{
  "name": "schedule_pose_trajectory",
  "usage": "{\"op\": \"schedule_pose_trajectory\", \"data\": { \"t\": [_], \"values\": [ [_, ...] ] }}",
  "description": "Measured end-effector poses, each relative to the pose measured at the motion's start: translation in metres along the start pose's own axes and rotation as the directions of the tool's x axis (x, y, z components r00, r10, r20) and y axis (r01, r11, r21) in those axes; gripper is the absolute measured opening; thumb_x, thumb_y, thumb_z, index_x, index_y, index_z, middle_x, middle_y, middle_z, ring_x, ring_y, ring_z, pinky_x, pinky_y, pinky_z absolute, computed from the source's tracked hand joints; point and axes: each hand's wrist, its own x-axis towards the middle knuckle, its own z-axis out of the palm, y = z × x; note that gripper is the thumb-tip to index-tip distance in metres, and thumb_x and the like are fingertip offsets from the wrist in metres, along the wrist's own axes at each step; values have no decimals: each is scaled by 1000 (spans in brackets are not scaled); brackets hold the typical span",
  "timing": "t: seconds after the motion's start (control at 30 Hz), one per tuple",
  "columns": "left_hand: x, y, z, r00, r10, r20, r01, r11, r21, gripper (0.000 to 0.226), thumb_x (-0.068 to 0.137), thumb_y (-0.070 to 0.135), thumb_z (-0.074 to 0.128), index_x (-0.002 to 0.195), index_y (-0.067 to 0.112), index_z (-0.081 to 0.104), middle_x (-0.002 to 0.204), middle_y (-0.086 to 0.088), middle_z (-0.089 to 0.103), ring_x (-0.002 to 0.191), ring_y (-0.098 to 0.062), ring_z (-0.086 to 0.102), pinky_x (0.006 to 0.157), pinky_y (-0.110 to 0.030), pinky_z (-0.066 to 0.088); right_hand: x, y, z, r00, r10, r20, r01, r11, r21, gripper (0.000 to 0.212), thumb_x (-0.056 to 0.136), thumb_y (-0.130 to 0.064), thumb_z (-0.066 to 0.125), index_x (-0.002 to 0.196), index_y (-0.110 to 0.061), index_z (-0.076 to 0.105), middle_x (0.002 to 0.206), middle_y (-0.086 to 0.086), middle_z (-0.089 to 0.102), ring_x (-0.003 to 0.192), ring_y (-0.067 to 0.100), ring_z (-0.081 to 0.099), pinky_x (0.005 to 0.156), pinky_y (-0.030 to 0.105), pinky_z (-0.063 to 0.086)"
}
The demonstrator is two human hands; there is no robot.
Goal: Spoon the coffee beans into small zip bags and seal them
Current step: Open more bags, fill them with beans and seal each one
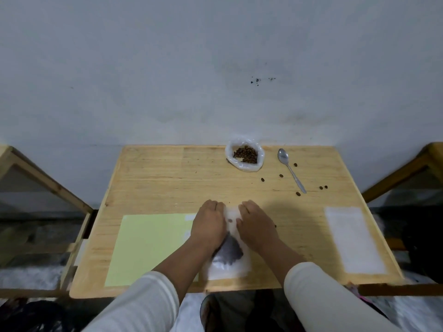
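A small clear zip bag with dark coffee beans in its lower half lies flat at the table's near middle. My left hand and my right hand lie side by side on the bag's far end, fingers pressing down along its top strip. Their fingertips hide the seal itself. An open plastic bag of coffee beans stands at the far edge of the table. A metal spoon lies on the wood to its right, empty, with several loose beans around it.
A pale green sheet lies on the wooden table to the left of my hands. A white sheet or stack of empty bags lies at the right edge. Wooden frames stand on both sides of the table; a wall rises behind.
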Motion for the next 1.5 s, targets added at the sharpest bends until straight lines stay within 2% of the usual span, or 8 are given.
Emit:
{"op": "schedule_pose_trajectory", "data": {
  "t": [0.13,0.2,0.3,0.47,0.77,1.0,1.3,1.5],
  "values": [
    [27,28,-7,980,185,-69,-175,976,126,36,42,17,82,74,13,67,69,-1,63,66,-17,62,70,-23,36,-1,24,-22,998,-28,-63,19,989,-145,26,83,-11,48,74,0,71,82,14,67,87,33,64,95,40,47],
    [38,49,-14,965,242,-96,-226,962,150,35,44,22,82,75,14,68,70,0,64,67,-15,61,71,-22,37,-5,39,-39,987,28,-156,-49,990,-132,11,67,-11,69,64,0,69,70,11,66,74,29,67,77,34,56],
    [53,79,-15,950,293,-105,-290,956,50,32,70,14,68,100,3,64,94,-12,64,90,-26,59,82,-31,48,-17,72,-55,959,206,-197,-204,978,29,30,64,-15,78,86,2,67,87,14,67,86,27,67,72,30,56],
    [77,129,6,902,422,-92,-418,907,63,28,52,1,70,78,4,62,73,-12,60,69,-26,58,63,-32,54,-46,139,-61,877,447,-174,-425,892,153,36,92,-25,45,123,-7,48,128,9,50,114,21,50,88,27,46],
    [88,201,78,870,488,67,-492,868,71,32,54,19,74,83,11,64,80,-5,63,75,-21,62,65,-26,53,-106,219,-30,794,604,-70,-595,795,118,44,94,-28,42,131,-3,44,132,14,49,122,26,46,102,33,39],
    [99,236,113,885,367,287,-382,924,-5,50,91,21,45,137,7,33,137,-10,39,126,-27,35,98,-33,39,-126,239,-10,763,639,99,-644,736,209,40,94,-22,42,131,-6,40,136,13,42,126,29,40,105,39,34],
    [103,253,114,920,379,100,-372,925,-78,32,69,-2,63,101,5,63,99,-14,61,95,-35,57,68,-39,50,-129,249,-2,765,641,59,-625,719,302,42,93,-20,44,133,-7,40,138,11,42,127,28,40,104,36,35],
    [104,260,103,962,258,85,-235,948,-214,26,87,3,47,108,15,57,97,-7,60,90,-25,56,68,-29,41,-133,255,0,758,644,-104,-587,742,323,44,92,-34,32,126,-11,50,125,6,54,111,20,57,89,24,42]
  ]
}}
